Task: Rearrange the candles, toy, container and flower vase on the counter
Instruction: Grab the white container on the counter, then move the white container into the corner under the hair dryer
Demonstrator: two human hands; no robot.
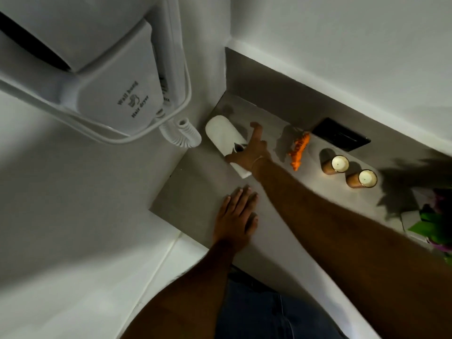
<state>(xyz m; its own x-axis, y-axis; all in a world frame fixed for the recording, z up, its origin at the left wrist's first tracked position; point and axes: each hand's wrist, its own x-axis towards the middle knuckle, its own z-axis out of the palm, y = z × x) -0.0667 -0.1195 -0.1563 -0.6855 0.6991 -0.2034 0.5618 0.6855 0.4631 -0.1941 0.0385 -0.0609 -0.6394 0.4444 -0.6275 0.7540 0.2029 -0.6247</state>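
Note:
A white container (221, 133) with a dark mark stands in the far left corner of the grey counter (190, 192). My right hand (249, 150) is on its right side, thumb across its near face and index finger stretched out behind it. My left hand (237, 214) lies flat on the counter near the front edge, fingers apart, holding nothing. An orange toy tiger (299, 149) stands to the right of the container. Two candles in brown holders (336, 165) (363, 179) sit further right. The flower vase (435, 226), with green leaves and purple flowers, is cut off at the right edge.
A white wall-mounted hair dryer (110, 81) with a coiled cord (182, 134) hangs on the left wall, close to the container. A black plate (341, 138) sits on the back wall behind the toy. White walls close the counter at the left and the back.

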